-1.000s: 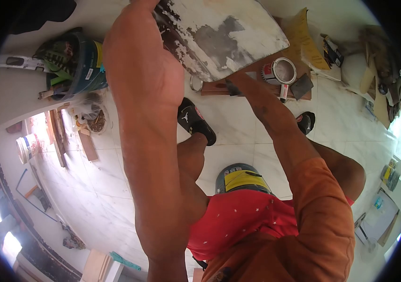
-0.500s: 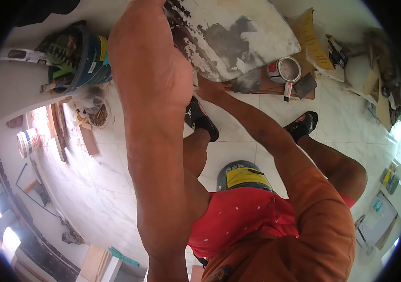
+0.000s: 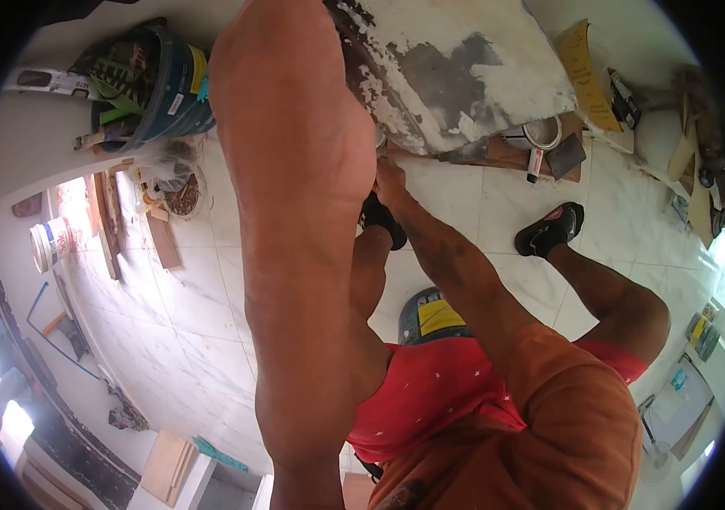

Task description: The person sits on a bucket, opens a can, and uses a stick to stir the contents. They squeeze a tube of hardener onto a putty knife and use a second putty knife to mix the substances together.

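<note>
My left hand is large and close to the camera at upper left, with its fingers out of sight. It appears to grip a flat grey board smeared with white putty-like paste, at the board's left edge. Below the board's lower left corner is my right hand, fingers curled closed. A small pale piece shows just above that fist, too little of it to name. An open paint can on the floor is partly covered by the board.
A dark bucket of tools stands at upper left, near wooden strips and a white pail. Another bucket is between my legs. A white tube and a dark square pad lie beside the can. Clutter lines the right wall.
The board and my left hand have shifted right in view, and the board now hides more of the can. My right hand has come lower and more into sight, curled closed.
</note>
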Tool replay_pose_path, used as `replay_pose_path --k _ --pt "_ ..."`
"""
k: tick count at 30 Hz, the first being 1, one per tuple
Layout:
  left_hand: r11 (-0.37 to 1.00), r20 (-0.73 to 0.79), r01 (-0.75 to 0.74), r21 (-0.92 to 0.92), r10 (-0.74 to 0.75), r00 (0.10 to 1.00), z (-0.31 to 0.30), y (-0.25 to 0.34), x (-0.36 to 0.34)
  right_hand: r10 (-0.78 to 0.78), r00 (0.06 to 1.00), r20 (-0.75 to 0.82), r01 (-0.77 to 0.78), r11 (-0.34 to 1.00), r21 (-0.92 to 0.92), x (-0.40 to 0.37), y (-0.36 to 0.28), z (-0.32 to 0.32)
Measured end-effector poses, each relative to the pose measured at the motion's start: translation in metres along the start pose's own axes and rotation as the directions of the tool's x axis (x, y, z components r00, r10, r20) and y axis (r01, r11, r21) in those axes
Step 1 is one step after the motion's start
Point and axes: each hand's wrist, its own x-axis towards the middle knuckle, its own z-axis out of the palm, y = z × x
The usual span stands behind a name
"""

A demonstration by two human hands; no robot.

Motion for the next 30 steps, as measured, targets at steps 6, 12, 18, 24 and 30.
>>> replay_pose_path --k 6,12,18,24,30 --pt "0.969 0.144 0.110 -0.223 -0.079 0.986 -0.003 0.006 0.002 0.646 0.762 -0.041 -0.457 0.581 0.674 0.006 -0.043 0.031" --pt "0.998 -0.103 0.042 -0.047 -0.046 0.994 0.022 0.003 0.004 0.689 0.716 -0.112 -0.374 0.513 0.772 0.014 -0.045 0.042" --pt "0.995 -0.274 0.090 0.036 -0.077 0.959 0.047 0.007 0.005 0.671 0.739 -0.056 -0.332 0.436 0.837 0.022 -0.031 0.048" --pt "0.996 0.002 -0.007 -0.086 0.007 1.000 0.008 -0.004 0.006 0.559 0.827 -0.064 -0.289 0.520 0.804 0.017 -0.054 0.043" --pt "0.999 -0.024 -0.004 -0.040 0.003 1.000 0.018 -0.009 0.003 0.227 0.955 -0.193 -0.125 0.893 0.432 -0.011 -0.085 0.008"
